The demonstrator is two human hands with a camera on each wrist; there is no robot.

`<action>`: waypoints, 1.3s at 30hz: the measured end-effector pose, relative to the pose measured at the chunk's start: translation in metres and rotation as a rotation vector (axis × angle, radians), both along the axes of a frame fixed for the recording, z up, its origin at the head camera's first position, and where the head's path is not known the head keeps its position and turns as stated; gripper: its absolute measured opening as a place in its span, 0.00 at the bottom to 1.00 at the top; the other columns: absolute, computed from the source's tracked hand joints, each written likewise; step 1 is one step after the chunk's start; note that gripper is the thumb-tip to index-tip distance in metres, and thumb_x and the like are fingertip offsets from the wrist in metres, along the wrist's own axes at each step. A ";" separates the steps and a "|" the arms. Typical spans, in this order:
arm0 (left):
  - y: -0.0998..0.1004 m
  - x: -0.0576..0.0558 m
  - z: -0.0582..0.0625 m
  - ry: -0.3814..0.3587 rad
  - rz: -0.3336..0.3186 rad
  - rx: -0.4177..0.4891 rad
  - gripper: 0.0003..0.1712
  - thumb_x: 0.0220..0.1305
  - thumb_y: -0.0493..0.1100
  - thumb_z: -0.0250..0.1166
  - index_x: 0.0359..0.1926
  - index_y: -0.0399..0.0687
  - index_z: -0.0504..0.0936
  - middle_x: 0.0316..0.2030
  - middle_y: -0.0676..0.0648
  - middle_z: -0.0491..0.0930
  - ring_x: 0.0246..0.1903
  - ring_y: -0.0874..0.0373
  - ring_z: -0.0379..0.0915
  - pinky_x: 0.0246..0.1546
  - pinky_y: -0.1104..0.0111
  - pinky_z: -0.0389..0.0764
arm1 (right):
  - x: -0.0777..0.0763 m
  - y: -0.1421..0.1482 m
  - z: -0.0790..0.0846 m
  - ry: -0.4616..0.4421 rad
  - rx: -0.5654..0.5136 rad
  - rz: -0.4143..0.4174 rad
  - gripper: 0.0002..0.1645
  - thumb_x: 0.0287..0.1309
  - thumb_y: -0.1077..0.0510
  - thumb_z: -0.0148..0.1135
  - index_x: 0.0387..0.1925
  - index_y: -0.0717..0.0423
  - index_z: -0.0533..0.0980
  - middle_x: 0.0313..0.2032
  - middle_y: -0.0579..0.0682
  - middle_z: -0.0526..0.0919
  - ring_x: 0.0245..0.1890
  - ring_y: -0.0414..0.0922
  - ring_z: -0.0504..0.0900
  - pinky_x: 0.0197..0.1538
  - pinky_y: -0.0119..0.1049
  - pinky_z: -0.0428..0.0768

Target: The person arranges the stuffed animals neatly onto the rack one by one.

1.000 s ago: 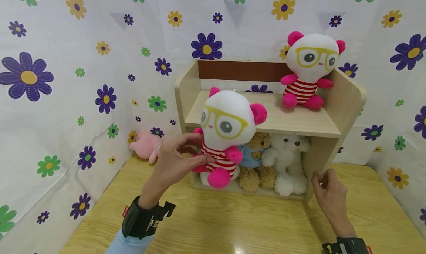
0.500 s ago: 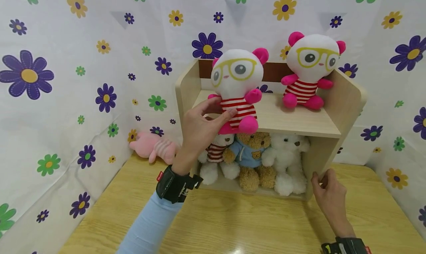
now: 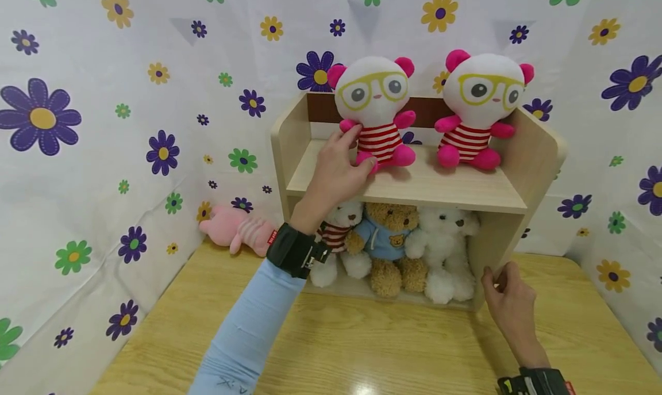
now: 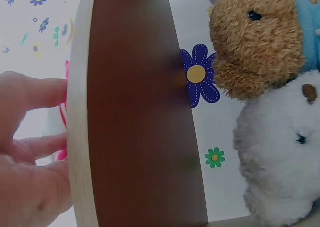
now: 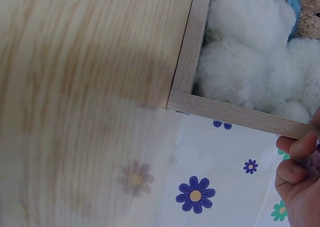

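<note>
A panda plush (image 3: 381,139) with yellow glasses and a red-striped body sits upright on the upper board of a pale wooden shelf (image 3: 439,192), left of middle. My left hand (image 3: 338,168) holds it at its left side, fingers by its arm and thumb at its foot. In the left wrist view the board hides most of the plush beyond my left hand (image 4: 30,152). At the lower right, my right hand (image 3: 512,311) pinches the front edge of the shelf's side panel, also seen in the right wrist view.
A matching panda plush (image 3: 470,142) sits to the right on the upper board. Below are a white bear in a striped top (image 3: 336,237), a brown bear in a blue hoodie (image 3: 390,240) and a white plush (image 3: 447,257). A pink plush (image 3: 235,229) lies left on the table (image 3: 393,349).
My left hand has lifted the panda plush from in front of the lower compartment up and back onto the upper board, turning it to face forward. My right hand stays at the side panel.
</note>
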State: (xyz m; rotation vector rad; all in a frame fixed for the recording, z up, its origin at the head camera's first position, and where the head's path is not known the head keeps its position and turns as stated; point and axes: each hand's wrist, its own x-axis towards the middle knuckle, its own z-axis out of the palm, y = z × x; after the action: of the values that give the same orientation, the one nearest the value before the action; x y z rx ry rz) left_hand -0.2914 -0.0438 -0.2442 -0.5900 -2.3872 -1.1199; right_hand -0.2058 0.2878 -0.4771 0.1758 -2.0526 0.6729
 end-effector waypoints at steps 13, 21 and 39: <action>0.021 -0.021 0.004 -0.013 -0.020 -0.147 0.44 0.67 0.38 0.64 0.80 0.43 0.55 0.71 0.38 0.67 0.72 0.47 0.63 0.75 0.60 0.63 | 0.001 0.000 0.002 -0.004 -0.008 0.011 0.13 0.53 0.72 0.67 0.26 0.63 0.69 0.14 0.48 0.69 0.18 0.21 0.56 0.17 0.24 0.58; 0.026 -0.028 0.007 -0.042 -0.051 -0.205 0.45 0.69 0.39 0.62 0.81 0.45 0.52 0.75 0.38 0.62 0.76 0.47 0.58 0.77 0.60 0.59 | 0.003 -0.001 0.003 -0.038 -0.030 -0.003 0.12 0.54 0.71 0.66 0.27 0.62 0.70 0.15 0.51 0.73 0.18 0.22 0.59 0.17 0.23 0.60; 0.023 -0.012 0.011 -0.036 -0.030 -0.339 0.37 0.71 0.47 0.62 0.78 0.58 0.62 0.68 0.44 0.73 0.66 0.49 0.71 0.62 0.55 0.76 | 0.004 -0.002 0.004 -0.054 -0.035 0.003 0.12 0.53 0.72 0.68 0.28 0.63 0.70 0.17 0.53 0.76 0.18 0.23 0.62 0.18 0.21 0.62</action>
State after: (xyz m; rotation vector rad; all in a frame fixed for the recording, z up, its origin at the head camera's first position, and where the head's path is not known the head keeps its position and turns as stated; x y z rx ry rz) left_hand -0.3032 -0.0206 -0.2333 -0.7217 -2.6284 -0.7437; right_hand -0.2020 0.2854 -0.4734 0.1420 -2.0908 0.7217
